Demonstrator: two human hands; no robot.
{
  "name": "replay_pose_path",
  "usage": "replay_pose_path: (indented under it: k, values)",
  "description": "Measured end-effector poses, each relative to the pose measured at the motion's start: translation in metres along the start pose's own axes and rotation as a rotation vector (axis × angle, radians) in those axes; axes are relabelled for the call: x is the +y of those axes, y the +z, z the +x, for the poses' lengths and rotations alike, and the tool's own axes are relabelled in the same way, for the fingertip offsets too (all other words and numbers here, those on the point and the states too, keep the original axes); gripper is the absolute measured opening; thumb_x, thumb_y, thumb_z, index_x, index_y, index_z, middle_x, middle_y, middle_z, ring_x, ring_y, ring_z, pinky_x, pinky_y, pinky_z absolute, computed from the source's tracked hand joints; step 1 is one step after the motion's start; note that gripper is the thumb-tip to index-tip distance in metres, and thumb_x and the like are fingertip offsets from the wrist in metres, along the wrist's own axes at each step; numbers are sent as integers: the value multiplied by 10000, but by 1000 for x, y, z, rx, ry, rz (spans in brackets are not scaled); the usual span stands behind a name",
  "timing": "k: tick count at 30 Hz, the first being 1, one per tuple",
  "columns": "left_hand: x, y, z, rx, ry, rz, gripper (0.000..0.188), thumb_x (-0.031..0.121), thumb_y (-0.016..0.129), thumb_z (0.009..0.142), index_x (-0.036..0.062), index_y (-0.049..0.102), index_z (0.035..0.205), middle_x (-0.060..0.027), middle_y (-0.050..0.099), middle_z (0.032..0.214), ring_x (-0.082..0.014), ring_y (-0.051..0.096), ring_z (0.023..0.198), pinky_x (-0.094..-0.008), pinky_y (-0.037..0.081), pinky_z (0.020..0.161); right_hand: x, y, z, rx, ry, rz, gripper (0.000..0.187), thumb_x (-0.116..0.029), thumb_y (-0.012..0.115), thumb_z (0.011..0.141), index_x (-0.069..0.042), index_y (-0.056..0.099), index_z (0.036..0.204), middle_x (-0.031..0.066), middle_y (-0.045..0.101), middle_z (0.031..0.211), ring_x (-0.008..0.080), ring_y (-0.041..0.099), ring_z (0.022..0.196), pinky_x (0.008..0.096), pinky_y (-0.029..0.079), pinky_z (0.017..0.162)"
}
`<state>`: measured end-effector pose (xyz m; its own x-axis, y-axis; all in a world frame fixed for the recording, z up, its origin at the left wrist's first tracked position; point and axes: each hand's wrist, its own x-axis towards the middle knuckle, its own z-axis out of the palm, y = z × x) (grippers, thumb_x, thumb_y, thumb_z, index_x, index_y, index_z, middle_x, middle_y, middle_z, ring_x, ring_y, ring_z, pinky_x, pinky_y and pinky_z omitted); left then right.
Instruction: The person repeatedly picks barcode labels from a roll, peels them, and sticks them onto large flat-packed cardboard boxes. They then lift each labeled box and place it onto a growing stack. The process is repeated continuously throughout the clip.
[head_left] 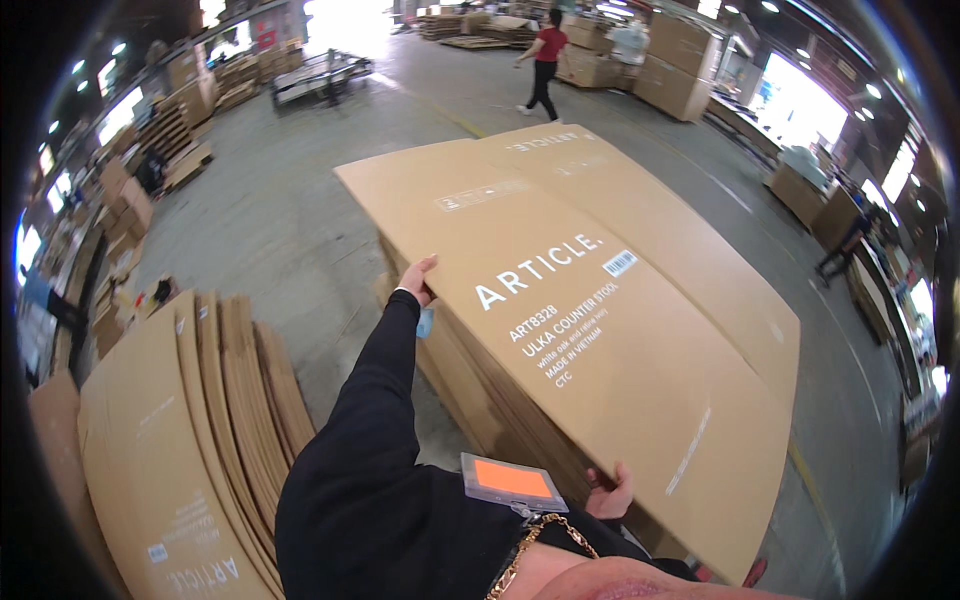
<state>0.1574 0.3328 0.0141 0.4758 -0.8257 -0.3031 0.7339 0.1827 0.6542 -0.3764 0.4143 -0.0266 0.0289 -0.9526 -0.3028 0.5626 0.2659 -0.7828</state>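
A large flattened cardboard box (660, 330) with white print and a barcode label lies slanted in front of me. My left hand (418, 280) grips its left edge, thumb on top and the other fingers mostly hidden under the board. Close to my body, my right hand (610, 492) is closed on the same edge, fingertips showing at the rim. Something small and light blue (425, 323) shows just below my left hand; I cannot make out what it is. Under the raised edge stand more brown cardboard sheets (490, 405).
To my left leans a row of flattened boxes (150, 430). A person in a red top (548, 62) walks beyond the board. A metal cart (322, 78) stands at the far left, large cartons (677, 70) at the far right. Another person in dark clothes (850, 240) is at the right.
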Motion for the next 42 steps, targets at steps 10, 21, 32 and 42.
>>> replay_pose_path:
  k: [10,21,32,42]
  values:
    - [44,106,-32,-62,290,-73,193,-4,635,794,-29,608,984,-134,660,914,-248,690,816,-408,602,713,-135,12,32,-222,-11,230,586,-260,549,964,82,366,1403,217,461,1417,333,447,1320,442,391,1127]
    - [181,68,-265,-130,786,-30,303,8,619,774,-40,576,1069,-126,649,935,-252,692,812,-410,609,685,-170,66,-28,-934,197,186,592,-267,561,954,61,379,1413,206,465,1427,298,429,1339,403,309,1154]
    - [156,-133,-646,619,1438,-114,82,75,644,828,38,641,901,-61,648,871,-167,641,821,-325,533,737,-12,291,-60,-1214,514,125,536,-188,565,927,32,408,1389,159,496,1399,283,472,1284,440,377,1092]
    - [-107,-231,-805,1408,1674,-636,364,138,588,899,0,522,1229,-139,594,1224,-278,560,1158,-451,448,1017,337,435,-295,-1609,1223,-467,374,-139,563,890,-66,531,1256,74,625,1212,249,605,1091,432,505,912]
